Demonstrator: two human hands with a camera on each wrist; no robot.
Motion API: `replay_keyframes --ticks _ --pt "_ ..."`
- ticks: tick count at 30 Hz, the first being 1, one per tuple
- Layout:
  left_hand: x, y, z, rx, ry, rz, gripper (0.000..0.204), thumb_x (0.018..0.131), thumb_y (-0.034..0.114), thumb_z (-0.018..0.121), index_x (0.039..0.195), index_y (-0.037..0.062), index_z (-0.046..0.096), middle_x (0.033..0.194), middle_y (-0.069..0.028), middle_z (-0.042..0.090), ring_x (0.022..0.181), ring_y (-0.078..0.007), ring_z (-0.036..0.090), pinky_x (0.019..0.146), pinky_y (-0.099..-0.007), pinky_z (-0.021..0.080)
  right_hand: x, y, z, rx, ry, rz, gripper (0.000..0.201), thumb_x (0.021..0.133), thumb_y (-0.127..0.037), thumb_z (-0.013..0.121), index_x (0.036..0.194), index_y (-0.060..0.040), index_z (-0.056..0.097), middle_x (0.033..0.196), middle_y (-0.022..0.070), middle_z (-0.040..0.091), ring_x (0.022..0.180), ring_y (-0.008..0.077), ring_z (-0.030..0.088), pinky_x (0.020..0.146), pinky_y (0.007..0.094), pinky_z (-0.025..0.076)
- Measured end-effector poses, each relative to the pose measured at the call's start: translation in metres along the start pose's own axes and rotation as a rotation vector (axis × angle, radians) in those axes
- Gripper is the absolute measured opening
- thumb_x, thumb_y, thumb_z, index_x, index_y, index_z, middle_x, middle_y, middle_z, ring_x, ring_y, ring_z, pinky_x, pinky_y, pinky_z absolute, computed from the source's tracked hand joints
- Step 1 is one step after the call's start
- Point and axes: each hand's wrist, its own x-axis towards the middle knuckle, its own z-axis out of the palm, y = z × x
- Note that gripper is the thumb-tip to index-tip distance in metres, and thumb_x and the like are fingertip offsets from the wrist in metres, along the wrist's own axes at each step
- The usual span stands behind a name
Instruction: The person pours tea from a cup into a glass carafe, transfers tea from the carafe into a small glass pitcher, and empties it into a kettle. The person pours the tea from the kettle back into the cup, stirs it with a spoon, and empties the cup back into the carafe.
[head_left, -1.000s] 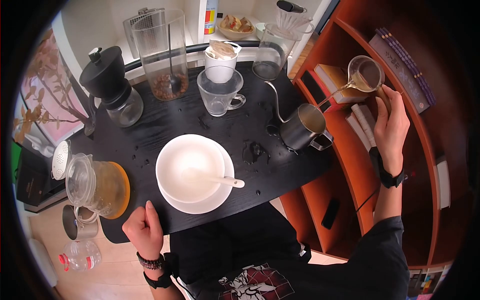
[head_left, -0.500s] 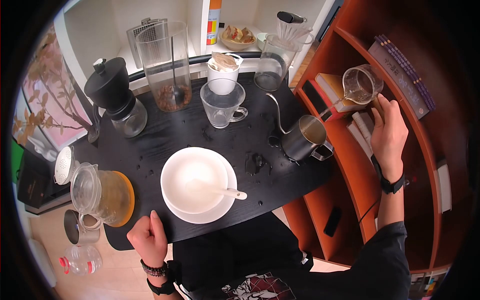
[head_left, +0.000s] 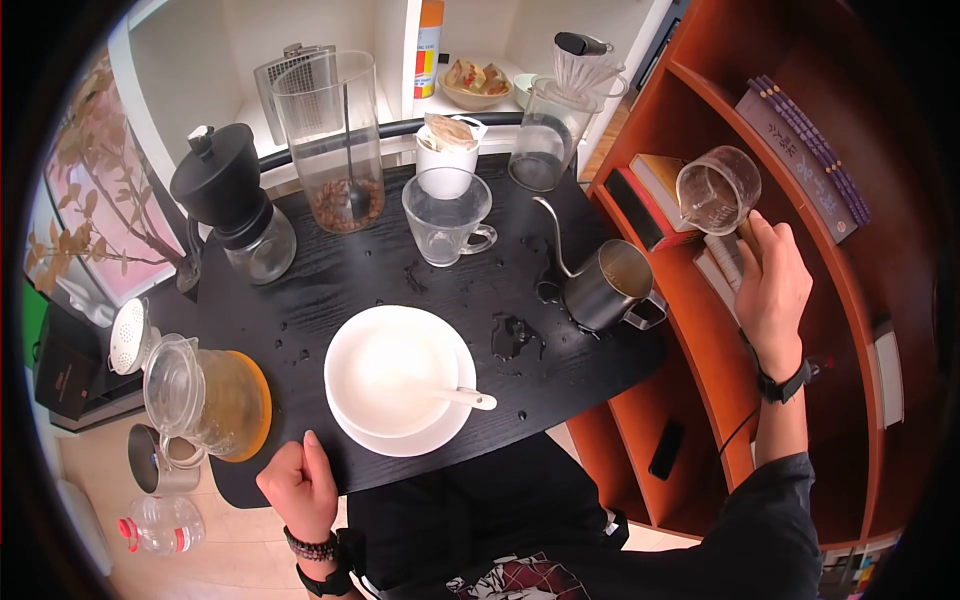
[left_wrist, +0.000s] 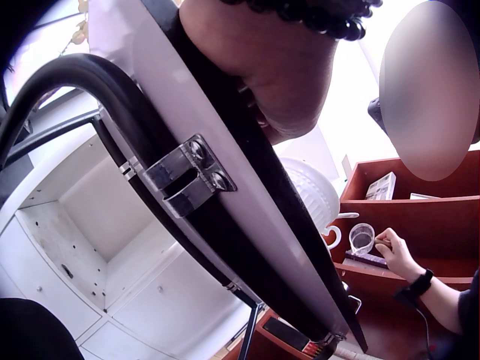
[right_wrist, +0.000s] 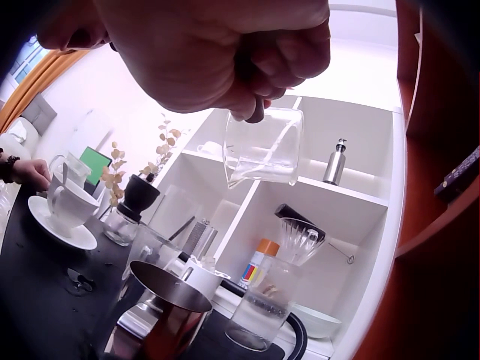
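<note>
My right hand (head_left: pixel 775 290) grips the handle of a small glass pitcher (head_left: pixel 718 190), up above the right end of the table. The pitcher tilts with its spout toward the left, and no stream shows from it. Below and to its left stands a dark metal gooseneck kettle (head_left: pixel 605 290) with its top uncovered and liquid inside. At the table's near edge, my left hand (head_left: pixel 300 485) rests with fingers curled and thumb out, holding nothing. Nearest to it are a white bowl (head_left: pixel 380 350) on a saucer, with a white spoon (head_left: pixel 468 398) in it, and a glass teapot (head_left: pixel 215 400) of yellowish liquid.
Along the back of the black table (head_left: pixel 400 280) stand a hand grinder (head_left: pixel 215 185), a clear container of coffee beans (head_left: pixel 345 205), a glass cup (head_left: pixel 440 235), a white cup (head_left: pixel 447 165) and a glass server (head_left: pixel 548 135). A brown bookshelf (head_left: pixel 700 340) borders the right.
The thin stream from the pitcher into the kettle has stopped. My right hand has lowered slightly and turned the pitcher. My left hand stays at the table edge.
</note>
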Motion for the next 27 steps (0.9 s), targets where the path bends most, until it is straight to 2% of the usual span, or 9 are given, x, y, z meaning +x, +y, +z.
replay_keyframes --ticks 7,10,12,16,18,22,24,27 --pt "0.0 0.0 -0.001 -0.005 -0.008 -0.004 0.04 0.084 0.003 0.058 0.053 0.0007 0.031 0.046 -0.008 0.028 0.04 -0.0166 0.023 0.04 -0.0319 0.018 -0.007 -0.008 0.004 0.01 -0.056 0.011 0.038 0.067 0.006 0.067 0.102 0.0018 0.053 0.069 0.0098 0.047 0.057 0.0231 0.051 0.047 0.0319 0.042" --pt "0.0 0.0 -0.001 -0.003 -0.012 0.002 0.04 0.084 0.003 0.057 0.054 0.0006 0.031 0.046 -0.0081 0.028 0.04 -0.0169 0.024 0.04 -0.0319 0.018 -0.008 -0.01 0.007 0.064 0.01 -0.009 0.037 0.067 0.005 0.067 0.101 0.0008 0.053 0.068 0.0089 0.045 0.056 0.0226 0.05 0.047 0.032 0.041" --pt "-0.001 -0.001 -0.001 -0.008 -0.008 0.002 0.04 0.084 0.003 0.057 0.054 0.0006 0.031 0.046 -0.0082 0.029 0.04 -0.017 0.024 0.04 -0.0319 0.019 -0.012 -0.014 0.006 0.035 -0.089 -0.009 0.036 0.067 0.005 0.067 0.101 0.0018 0.053 0.068 0.0088 0.045 0.056 0.0224 0.05 0.047 0.032 0.041" --pt "0.0 0.0 -0.001 -0.01 -0.01 -0.002 0.039 0.084 0.003 0.057 0.054 0.0006 0.032 0.046 -0.0084 0.029 0.04 -0.0174 0.024 0.04 -0.0317 0.019 -0.015 -0.013 0.009 0.062 -0.047 0.013 0.036 0.068 0.004 0.067 0.101 0.0019 0.053 0.069 0.0093 0.045 0.057 0.0226 0.05 0.046 0.0325 0.04" --pt "-0.001 0.0 -0.001 -0.006 -0.01 0.003 0.039 0.083 0.003 0.057 0.054 0.0006 0.032 0.046 -0.0085 0.029 0.04 -0.0175 0.024 0.04 -0.0317 0.019 -0.017 -0.014 0.008 0.04 -0.12 0.005 0.036 0.068 0.005 0.066 0.102 0.0023 0.052 0.069 0.0103 0.045 0.058 0.0235 0.05 0.047 0.0332 0.04" --pt "0.0 0.001 -0.001 -0.013 -0.006 0.01 0.039 0.083 0.003 0.058 0.054 0.0005 0.032 0.045 -0.0088 0.029 0.04 -0.0178 0.024 0.04 -0.0318 0.019 -0.017 -0.015 0.01 0.083 -0.049 0.041 0.036 0.068 0.005 0.066 0.102 0.0024 0.052 0.07 0.011 0.046 0.058 0.0246 0.051 0.047 0.0336 0.041" --pt "-0.001 0.001 -0.002 -0.014 -0.007 0.005 0.039 0.083 0.003 0.058 0.054 0.0005 0.033 0.045 -0.0088 0.029 0.039 -0.018 0.024 0.04 -0.0319 0.019 -0.019 -0.017 0.008 0.071 -0.145 0.025 0.037 0.068 0.006 0.065 0.102 0.0033 0.051 0.071 0.0118 0.047 0.059 0.0258 0.052 0.048 0.0338 0.042" --pt "0.0 0.001 -0.001 -0.022 -0.007 -0.002 0.039 0.083 0.003 0.058 0.053 0.0006 0.033 0.045 -0.009 0.03 0.039 -0.0184 0.024 0.04 -0.032 0.019 -0.017 -0.018 0.01 0.11 -0.058 0.076 0.036 0.068 0.007 0.065 0.101 0.0026 0.051 0.072 0.0124 0.048 0.06 0.0267 0.053 0.049 0.0344 0.043"
